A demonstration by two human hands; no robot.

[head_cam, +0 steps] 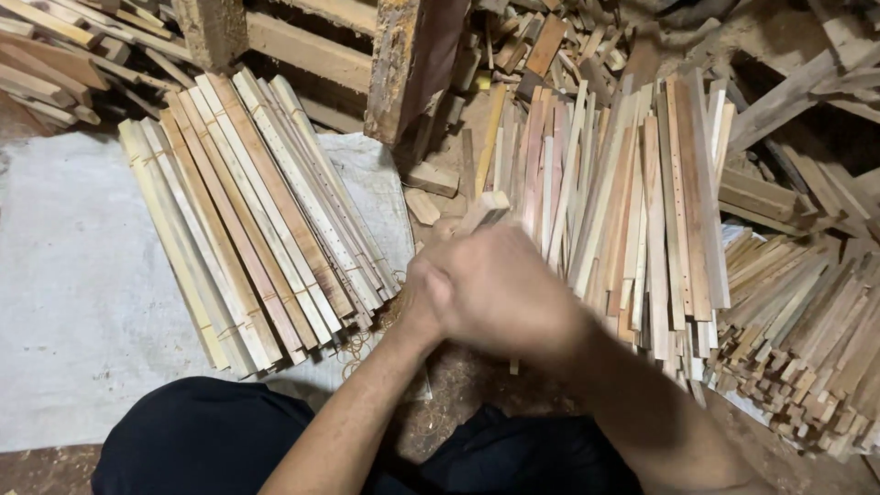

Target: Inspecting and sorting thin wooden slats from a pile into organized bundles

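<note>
My right hand (504, 289) and my left hand (420, 298) are pressed together in front of me, blurred by motion. Both are closed around a small bundle of thin wooden strips (486, 209), whose top end sticks out above the fingers. The right hand covers most of the left. To the left lies a row of bundled wooden slats (257, 220), tied with rubber bands, on a white sheet (64, 302). To the right, a loose pile of slats (632, 211) fans out on the floor.
A heap of short wood sticks (807, 339) lies at the far right. A thick wooden post (412, 55) stands ahead. Scrap offcuts (550, 37) litter the back. Loose rubber bands (362, 344) lie near my left wrist. My dark trousers (202, 440) fill the bottom.
</note>
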